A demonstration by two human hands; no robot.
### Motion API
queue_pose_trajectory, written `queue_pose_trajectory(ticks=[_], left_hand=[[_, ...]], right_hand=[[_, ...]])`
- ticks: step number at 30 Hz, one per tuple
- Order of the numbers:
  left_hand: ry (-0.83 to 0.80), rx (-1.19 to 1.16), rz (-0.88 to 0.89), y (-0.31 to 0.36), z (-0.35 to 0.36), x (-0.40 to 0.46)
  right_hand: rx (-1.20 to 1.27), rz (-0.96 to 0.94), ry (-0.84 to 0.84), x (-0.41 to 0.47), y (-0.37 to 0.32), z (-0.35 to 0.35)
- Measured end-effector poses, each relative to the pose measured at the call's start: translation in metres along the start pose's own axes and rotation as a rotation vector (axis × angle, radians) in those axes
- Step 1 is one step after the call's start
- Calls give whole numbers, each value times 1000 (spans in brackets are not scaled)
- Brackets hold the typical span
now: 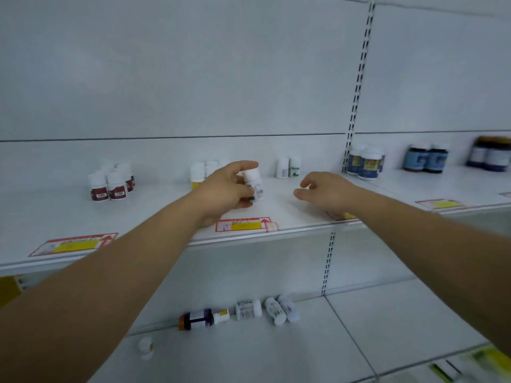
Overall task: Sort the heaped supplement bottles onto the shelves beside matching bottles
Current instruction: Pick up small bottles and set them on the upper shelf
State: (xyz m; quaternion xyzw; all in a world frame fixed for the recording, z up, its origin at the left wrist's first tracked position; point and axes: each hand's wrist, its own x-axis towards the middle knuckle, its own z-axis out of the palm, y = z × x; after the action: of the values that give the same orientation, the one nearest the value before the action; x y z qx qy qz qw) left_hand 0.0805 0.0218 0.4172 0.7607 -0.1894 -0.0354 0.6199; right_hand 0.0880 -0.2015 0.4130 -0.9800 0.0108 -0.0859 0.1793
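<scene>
I see the left hand (pixel 225 189) over the upper shelf (pixel 154 214), fingers curled round a white bottle (pixel 253 183), held upright just right of the yellow-label bottles (pixel 200 171) and left of two white bottles (pixel 289 167). Right hand (pixel 325 193) hovers nearby, fingers loosely curled, holding nothing. Red-label bottles (pixel 110 183) stand far left. On the lower shelf (pixel 276 352), the heaped bottles (pixel 249 312) lie on their sides.
</scene>
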Motion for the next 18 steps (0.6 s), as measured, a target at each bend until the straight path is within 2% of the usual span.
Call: queue_pose_trajectory(ticks=[3,8,13,18], left_hand=[[-12,141,2,8,27,22],[25,525,-4,16,77,66],[105,619,-54,8,109,106],[228,736,-86,-3,108,130]], right_hand=[[3,25,-7,5,36,-11],[-13,6,-79,37,89,-23],[-161,-92,-244,68,110,-28],[-252,-123,-309,88,112,-13]])
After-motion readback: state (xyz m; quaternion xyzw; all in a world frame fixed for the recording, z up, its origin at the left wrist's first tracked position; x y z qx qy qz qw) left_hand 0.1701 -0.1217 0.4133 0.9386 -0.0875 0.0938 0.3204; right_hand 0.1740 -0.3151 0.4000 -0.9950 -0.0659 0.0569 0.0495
